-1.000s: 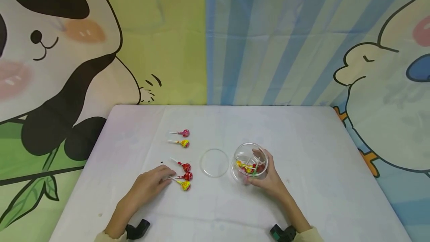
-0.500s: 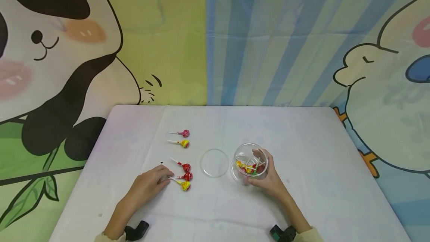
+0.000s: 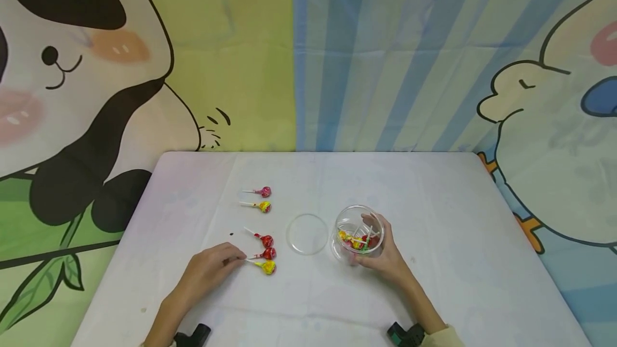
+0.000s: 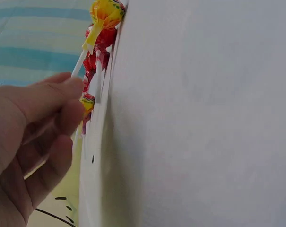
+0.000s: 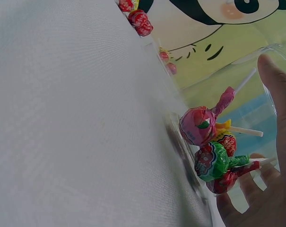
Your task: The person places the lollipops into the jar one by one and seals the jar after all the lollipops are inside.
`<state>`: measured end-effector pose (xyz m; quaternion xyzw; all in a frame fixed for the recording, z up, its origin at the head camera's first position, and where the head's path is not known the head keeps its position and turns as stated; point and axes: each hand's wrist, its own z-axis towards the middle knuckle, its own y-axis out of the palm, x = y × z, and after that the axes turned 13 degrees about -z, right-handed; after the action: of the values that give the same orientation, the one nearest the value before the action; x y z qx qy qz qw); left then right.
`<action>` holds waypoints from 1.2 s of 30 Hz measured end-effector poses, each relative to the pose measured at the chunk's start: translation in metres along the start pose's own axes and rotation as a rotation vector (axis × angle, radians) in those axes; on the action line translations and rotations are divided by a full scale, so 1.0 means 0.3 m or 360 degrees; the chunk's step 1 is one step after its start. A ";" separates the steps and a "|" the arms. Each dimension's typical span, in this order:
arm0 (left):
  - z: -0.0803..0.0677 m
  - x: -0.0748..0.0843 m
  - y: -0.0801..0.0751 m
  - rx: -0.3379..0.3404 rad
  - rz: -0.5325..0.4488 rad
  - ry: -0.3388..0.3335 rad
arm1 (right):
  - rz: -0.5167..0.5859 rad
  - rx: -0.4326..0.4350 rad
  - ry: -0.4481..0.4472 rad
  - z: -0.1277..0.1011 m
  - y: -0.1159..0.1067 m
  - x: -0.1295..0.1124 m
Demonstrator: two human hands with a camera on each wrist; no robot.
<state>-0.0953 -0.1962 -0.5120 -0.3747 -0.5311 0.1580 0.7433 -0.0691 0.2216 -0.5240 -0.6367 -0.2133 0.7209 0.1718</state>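
Note:
My left hand [image 3: 212,269] pinches the white stick of a yellow lollipop [image 3: 268,267] between thumb and fingertips; the left wrist view shows its wrapped yellow head [image 4: 107,13] beyond the fingers. Right behind it lie two red lollipops [image 3: 267,241]. Farther back are a yellow lollipop [image 3: 264,206] and a pink one [image 3: 265,191], sticks pointing left. My right hand [image 3: 385,258] grips the side of a clear jar [image 3: 343,217] standing on the table. Inside it are several lollipops, among them a green one [image 5: 211,161] and a pink one [image 5: 198,125].
A clear round lid [image 3: 308,254] lies flat on the white table [image 3: 434,191], between the loose lollipops and the jar. A small dark speck [image 3: 231,234] is beyond my left hand. A printed cloth backdrop [image 3: 356,58] rises behind the table.
My left hand has shifted slightly toward me, and the front yellow lollipop has moved a little with it, slightly to the right. The right hand and jar have stayed put.

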 end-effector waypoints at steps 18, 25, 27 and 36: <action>-0.040 0.069 0.005 0.0057 -0.1226 -0.0116 | 0.0006 0.0000 -0.0002 0.001 0.006 0.001; -0.037 0.071 -0.016 -0.0083 -0.1468 -0.0192 | 0.0007 0.0001 -0.0017 0.004 0.009 0.001; -0.037 0.071 -0.018 -0.0113 -0.1491 -0.0175 | 0.0005 0.0000 -0.0021 0.005 0.009 0.001; -0.005 0.094 0.016 -0.0219 -0.1521 -0.0057 | 0.0011 0.0009 0.0013 0.003 0.005 0.000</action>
<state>-0.0822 -0.1756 -0.4968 -0.1342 -0.6657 -0.2302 0.6970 -0.0698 0.2202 -0.5245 -0.6398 -0.2084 0.7195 0.1720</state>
